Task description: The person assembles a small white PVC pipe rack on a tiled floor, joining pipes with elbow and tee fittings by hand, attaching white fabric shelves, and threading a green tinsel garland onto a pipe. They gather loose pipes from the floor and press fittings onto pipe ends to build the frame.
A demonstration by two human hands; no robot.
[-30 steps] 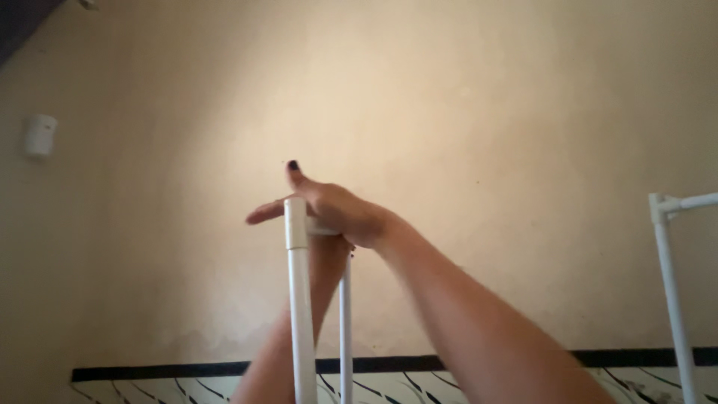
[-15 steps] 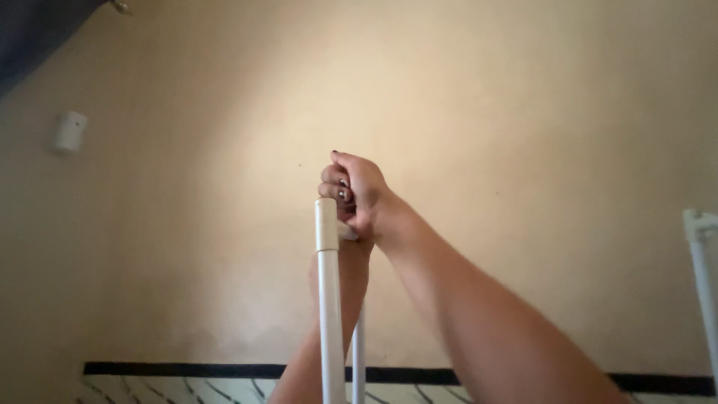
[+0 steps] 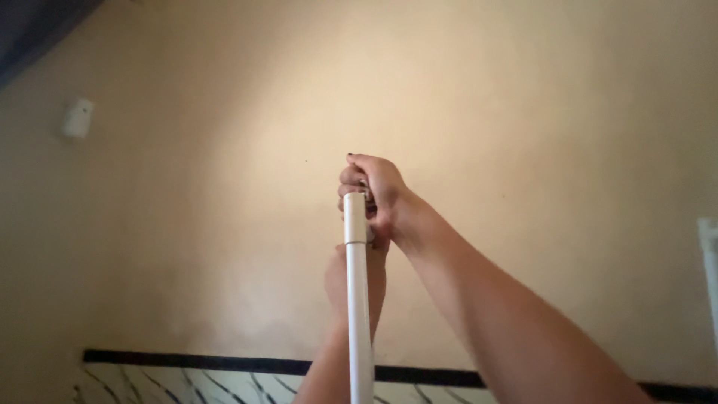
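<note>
We saw the right hand [image 3: 374, 191] raised in front of the wall [image 3: 523, 112], its fingers curled into a fist around something small at the top of a white tube [image 3: 357, 299]. What it gripped was hidden inside the fist — we could not tell its shape, only that the fingers were pressed together with dark-painted nails showing at the knuckles. The tube stood upright and nearest to us, its capped top end just touching the near side of the right hand and its length running straight down below it, out of the bottom of the view.

The left hand [image 3: 351, 277] sat directly below the right one, behind the tube. It seemed wrapped around something there, yet the tube covered most of it, so we could not tell whether it was clenched or loose. Both forearms rose from below, the right one [image 3: 508, 322] slanting in from the lower right.

Well to the right of the hands, at the edge, stood a piece of another white frame [image 3: 709, 277]. Far up to the left of the hands a small white box [image 3: 77, 118] was fixed to the wall. Below the hands ran a black strip [image 3: 224, 363], and under it a pale surface with dark streaks [image 3: 187, 385].
</note>
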